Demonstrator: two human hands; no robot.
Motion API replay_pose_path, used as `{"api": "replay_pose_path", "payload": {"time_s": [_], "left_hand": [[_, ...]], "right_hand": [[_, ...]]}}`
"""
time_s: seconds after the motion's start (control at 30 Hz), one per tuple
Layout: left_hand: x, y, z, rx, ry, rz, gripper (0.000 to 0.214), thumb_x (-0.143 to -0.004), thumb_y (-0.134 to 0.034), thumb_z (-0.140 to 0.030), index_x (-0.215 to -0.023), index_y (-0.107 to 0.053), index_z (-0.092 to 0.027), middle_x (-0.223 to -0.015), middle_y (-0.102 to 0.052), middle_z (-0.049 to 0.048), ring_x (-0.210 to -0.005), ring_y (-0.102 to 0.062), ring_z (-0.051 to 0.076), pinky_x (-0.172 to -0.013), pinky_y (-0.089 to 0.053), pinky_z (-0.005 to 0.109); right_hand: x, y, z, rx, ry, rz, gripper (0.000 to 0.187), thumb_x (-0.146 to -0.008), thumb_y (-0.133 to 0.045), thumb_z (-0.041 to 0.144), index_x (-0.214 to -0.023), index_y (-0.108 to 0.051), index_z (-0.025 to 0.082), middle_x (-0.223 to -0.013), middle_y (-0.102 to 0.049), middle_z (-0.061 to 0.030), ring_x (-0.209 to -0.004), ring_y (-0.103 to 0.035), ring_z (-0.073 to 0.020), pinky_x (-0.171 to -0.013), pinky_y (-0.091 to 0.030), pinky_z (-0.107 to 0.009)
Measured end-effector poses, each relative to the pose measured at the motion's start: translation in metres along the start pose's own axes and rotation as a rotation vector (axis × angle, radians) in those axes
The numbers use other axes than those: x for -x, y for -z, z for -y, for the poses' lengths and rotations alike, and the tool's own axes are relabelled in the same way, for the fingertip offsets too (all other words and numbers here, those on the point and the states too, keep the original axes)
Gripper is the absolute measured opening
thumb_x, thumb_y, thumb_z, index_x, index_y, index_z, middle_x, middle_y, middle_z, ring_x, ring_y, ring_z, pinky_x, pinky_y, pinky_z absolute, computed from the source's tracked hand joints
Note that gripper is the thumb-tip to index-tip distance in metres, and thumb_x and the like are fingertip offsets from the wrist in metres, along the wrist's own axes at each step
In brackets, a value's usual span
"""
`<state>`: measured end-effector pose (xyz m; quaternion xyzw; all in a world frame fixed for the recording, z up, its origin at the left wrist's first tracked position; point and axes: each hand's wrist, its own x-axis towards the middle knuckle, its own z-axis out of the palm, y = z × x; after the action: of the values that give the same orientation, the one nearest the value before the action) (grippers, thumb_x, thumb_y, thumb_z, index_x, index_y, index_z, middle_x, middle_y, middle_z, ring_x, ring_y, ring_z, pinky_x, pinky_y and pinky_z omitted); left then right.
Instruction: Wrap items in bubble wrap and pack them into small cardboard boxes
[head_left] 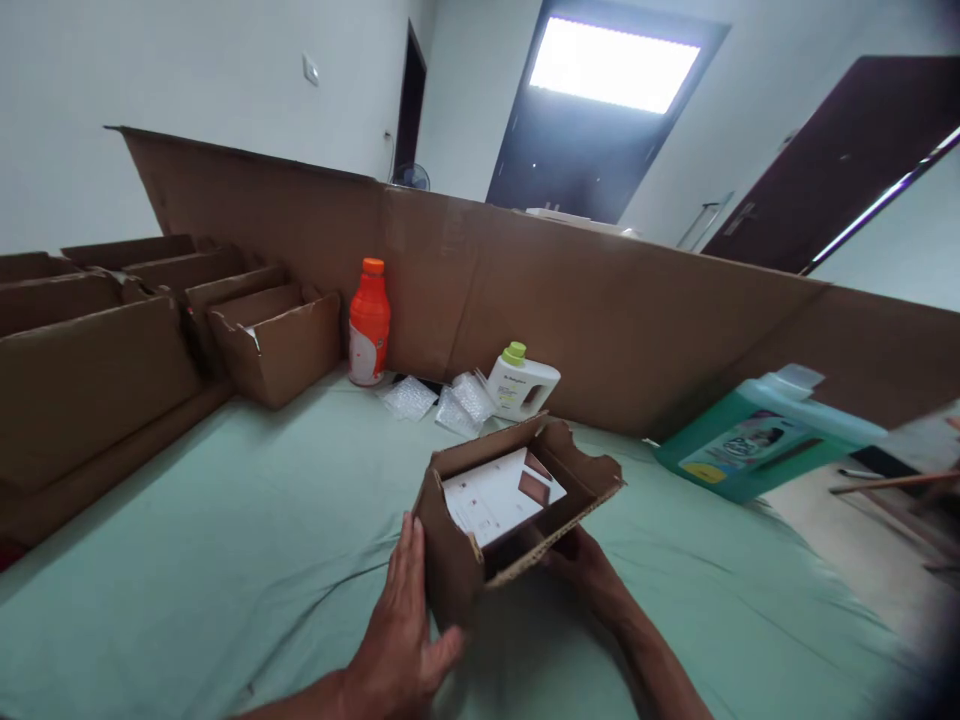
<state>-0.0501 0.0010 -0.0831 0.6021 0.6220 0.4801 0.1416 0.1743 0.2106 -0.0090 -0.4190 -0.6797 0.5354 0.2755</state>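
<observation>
An open-topped cardboard box [459, 570] is between my hands, tilted, with a white printed box or card showing brown pictures [487, 500] lying inside it. My left hand [401, 635] presses along the box's left wall, fingers straight and thumb spread below. From the right, my right hand [581, 565] grips the near side low down; its fingertips are hidden by the cardboard. Beyond the box stands a white bottle with a green cap [517, 385]. Pieces of bubble wrap [466, 402] lie beside that bottle on the green sheet [300, 490].
Several cardboard bins [90, 370] line the left side. An orange bottle [369, 325] stands against a long cardboard wall [585, 300] at the back. To the right is a large jug of green liquid [765, 440], near the sheet's edge.
</observation>
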Motion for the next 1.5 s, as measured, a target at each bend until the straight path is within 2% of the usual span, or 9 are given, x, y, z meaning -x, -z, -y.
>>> {"api": "replay_pose_path", "payload": {"time_s": [0.2,0.33,0.43,0.57,0.73,0.87,1.07,1.3,1.5], "left_hand": [[-0.086,0.011,0.016,0.148,0.073,0.060,0.099,-0.081,-0.060,-0.020,-0.162,-0.003,-0.017,-0.166,-0.021,0.0166,-0.152,-0.024,0.035,-0.124,-0.025,0.055],[-0.106,0.030,0.027,0.108,0.073,0.069,0.087,-0.073,-0.052,-0.009,-0.157,-0.030,-0.014,-0.158,-0.041,0.0127,-0.145,-0.040,0.028,-0.121,-0.033,0.046],[-0.129,0.056,0.042,-0.011,0.117,0.054,0.060,-0.072,-0.048,-0.005,-0.128,-0.067,-0.017,-0.133,-0.068,0.0086,-0.124,-0.062,0.023,-0.111,-0.046,0.040],[-0.208,0.077,0.057,-0.108,0.148,-0.019,0.036,-0.084,-0.048,-0.009,-0.106,-0.075,-0.018,-0.110,-0.076,0.0074,-0.104,-0.070,0.021,-0.098,-0.054,0.036],[-0.324,0.050,0.052,-0.213,0.151,-0.039,0.020,-0.093,-0.060,-0.021,-0.108,-0.071,-0.016,-0.112,-0.071,0.0089,-0.105,-0.066,0.022,-0.097,-0.053,0.039],[-0.375,0.022,0.039,-0.250,0.121,-0.005,0.030,-0.096,-0.061,-0.033,-0.121,-0.063,-0.016,-0.123,-0.064,0.0100,-0.108,-0.064,0.023,-0.095,-0.053,0.046],[-0.392,0.013,0.028,-0.268,-0.102,0.120,0.047,-0.075,-0.061,0.000,-0.110,-0.075,-0.027,-0.122,-0.066,0.0068,-0.120,-0.056,0.026,-0.106,-0.041,0.039],[-0.387,0.015,0.022,-0.178,-0.076,-0.023,0.012,-0.074,-0.064,-0.010,-0.070,-0.071,-0.018,-0.095,-0.069,0.0078,-0.100,-0.060,0.023,-0.097,-0.044,0.035],[-0.341,0.115,0.001,0.017,0.076,-0.452,0.015,-0.077,-0.053,-0.020,-0.084,-0.065,-0.015,-0.092,-0.064,0.0050,-0.091,-0.057,0.019,-0.088,-0.045,0.031]], "right_hand": [[0.017,-0.028,-0.012,0.145,0.043,-0.359,0.060,-0.065,-0.077,0.056,-0.110,-0.064,0.018,-0.111,-0.076,-0.0142,-0.106,-0.069,-0.0348,-0.090,-0.056,-0.047],[0.010,-0.035,-0.009,0.231,0.032,-0.406,0.059,-0.065,-0.074,0.060,-0.106,-0.062,0.020,-0.105,-0.077,-0.0121,-0.101,-0.071,-0.0344,-0.085,-0.057,-0.045],[0.007,-0.031,-0.016,0.253,-0.014,-0.392,0.059,-0.066,-0.073,0.060,-0.107,-0.061,0.020,-0.104,-0.078,-0.0129,-0.099,-0.072,-0.0354,-0.083,-0.058,-0.045],[0.006,-0.024,-0.033,0.250,-0.019,-0.400,0.063,-0.064,-0.073,0.059,-0.111,-0.061,0.020,-0.110,-0.077,-0.0140,-0.105,-0.071,-0.0368,-0.089,-0.058,-0.046],[0.009,-0.024,-0.039,0.243,-0.021,-0.430,0.060,-0.068,-0.072,0.058,-0.114,-0.064,0.021,-0.116,-0.076,-0.0126,-0.111,-0.069,-0.0372,-0.093,-0.058,-0.046],[0.013,-0.027,-0.037,0.210,-0.015,-0.449,0.054,-0.071,-0.072,0.053,-0.115,-0.066,0.023,-0.113,-0.077,-0.0103,-0.108,-0.071,-0.0358,-0.092,-0.060,-0.044],[0.015,-0.026,-0.040,0.172,0.003,-0.450,0.047,-0.073,-0.071,0.050,-0.112,-0.068,0.024,-0.114,-0.077,-0.0109,-0.109,-0.070,-0.0359,-0.094,-0.059,-0.045],[0.011,-0.023,-0.037,0.193,-0.012,-0.394,0.053,-0.069,-0.075,0.048,-0.114,-0.069,0.021,-0.115,-0.076,-0.0116,-0.108,-0.071,-0.0360,-0.092,-0.060,-0.044],[0.009,-0.027,-0.027,0.211,0.084,-0.382,0.053,-0.070,-0.071,0.047,-0.116,-0.068,0.019,-0.116,-0.076,-0.0118,-0.109,-0.070,-0.0349,-0.095,-0.057,-0.045]]}}
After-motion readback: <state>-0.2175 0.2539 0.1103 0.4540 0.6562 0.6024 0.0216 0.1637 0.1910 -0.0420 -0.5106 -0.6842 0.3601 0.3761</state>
